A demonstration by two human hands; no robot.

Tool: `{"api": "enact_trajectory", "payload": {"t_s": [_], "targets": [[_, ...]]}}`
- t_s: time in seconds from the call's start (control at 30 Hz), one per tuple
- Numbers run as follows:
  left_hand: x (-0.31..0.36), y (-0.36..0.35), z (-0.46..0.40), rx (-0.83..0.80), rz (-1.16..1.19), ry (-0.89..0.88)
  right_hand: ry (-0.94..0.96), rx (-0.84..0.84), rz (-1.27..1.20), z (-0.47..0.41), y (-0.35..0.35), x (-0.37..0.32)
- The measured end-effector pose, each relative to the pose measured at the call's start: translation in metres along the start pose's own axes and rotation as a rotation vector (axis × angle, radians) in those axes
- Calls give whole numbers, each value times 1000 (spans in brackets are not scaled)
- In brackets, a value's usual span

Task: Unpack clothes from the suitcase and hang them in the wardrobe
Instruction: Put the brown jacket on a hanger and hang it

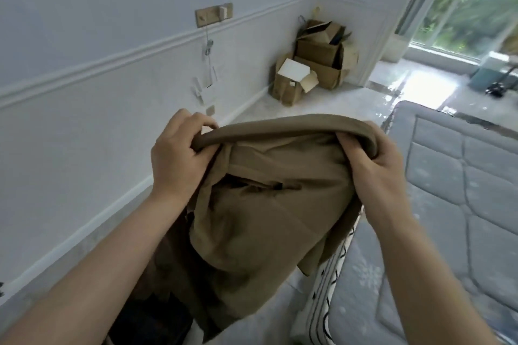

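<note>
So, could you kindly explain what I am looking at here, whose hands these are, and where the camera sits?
There is no machine here: a person wears one wide-angle camera on the head, looking forward and down, so the two bare arms reaching in from the bottom are their own. The left hand and the right hand each grip the top edge of a brown garment, holding it up in the air so it hangs between them. To the right lies a grey quilted mattress. Behind, in the corner by the pale wall, stands a pile of cardboard boxes, with a bright window further right. Neither suitcase nor wardrobe can be clearly made out.
</note>
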State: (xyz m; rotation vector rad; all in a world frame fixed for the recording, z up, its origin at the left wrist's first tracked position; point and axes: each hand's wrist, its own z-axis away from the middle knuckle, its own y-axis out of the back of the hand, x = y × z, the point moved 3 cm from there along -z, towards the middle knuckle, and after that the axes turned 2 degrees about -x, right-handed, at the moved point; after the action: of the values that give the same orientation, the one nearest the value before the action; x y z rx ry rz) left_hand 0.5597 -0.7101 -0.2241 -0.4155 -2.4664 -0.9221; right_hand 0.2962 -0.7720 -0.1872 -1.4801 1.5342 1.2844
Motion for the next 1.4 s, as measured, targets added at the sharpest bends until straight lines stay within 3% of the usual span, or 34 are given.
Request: {"api": "enact_trajectory", "payload": {"t_s": [0.23,0.5,0.67,0.77,0.87,1.0,1.2,1.3,1.4], "targets": [[116,-87,-2,-153,87,-293,-109,267,-4,38,149,30],[276,-179,19,-220,239,-463,-211,463,-85,94,327,57],[350,-232,29,-311,268,-540,-44,524,130,121,408,63],[382,-258,32,-379,288,-580,-70,534,295,131,441,76],[405,-276,35,-439,326,-589,-160,489,368,142,464,88],[423,-295,36,-506,385,-566,-244,267,558,157,474,101],[430,-326,37,-619,493,-649,-223,449,611,158,469,103],[441,-332,51,-678,527,-731,-309,339,698,142,451,96],[454,-336,67,-742,520,-892,-244,201,677,112,420,93]]}}
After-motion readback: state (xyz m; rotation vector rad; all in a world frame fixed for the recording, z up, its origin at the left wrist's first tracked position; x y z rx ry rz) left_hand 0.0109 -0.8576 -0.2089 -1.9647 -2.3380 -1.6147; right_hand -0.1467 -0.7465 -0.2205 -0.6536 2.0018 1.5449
